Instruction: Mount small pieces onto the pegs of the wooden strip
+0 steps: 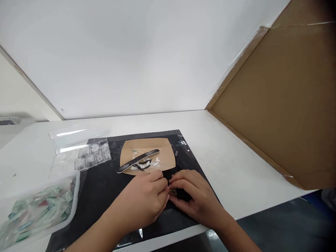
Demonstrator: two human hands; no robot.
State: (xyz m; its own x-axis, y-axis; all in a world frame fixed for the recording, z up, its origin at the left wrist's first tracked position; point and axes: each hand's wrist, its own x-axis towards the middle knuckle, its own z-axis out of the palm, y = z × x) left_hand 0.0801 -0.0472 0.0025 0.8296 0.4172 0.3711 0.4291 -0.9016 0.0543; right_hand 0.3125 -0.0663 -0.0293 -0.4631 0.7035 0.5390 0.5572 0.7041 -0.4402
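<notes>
Over the black mat (pixel 110 199), my left hand (pixel 148 196) is closed, its fingertips pinched together; whatever they hold is hidden. Against it, my right hand (pixel 195 196) curls thumb and fingers around a small brownish piece with a dark shiny spot (pixel 172 191), too small to name. The fingertips of both hands meet at that piece. Just beyond them lies a tan curved tray (pixel 149 143) with white round bits (pixel 156 162) and black scraps inside. A black nail file (pixel 138 161) rests slantwise across the tray.
At left stands a clear compartment box (pixel 93 157) with its lid open, holding clear pieces. Nearer is a plastic tub (pixel 77 189) of small bags. White dots (pixel 183 142) sit on the mat's far right corner. A cardboard panel (pixel 283 98) rises at right, a white wall (pixel 131 59) behind.
</notes>
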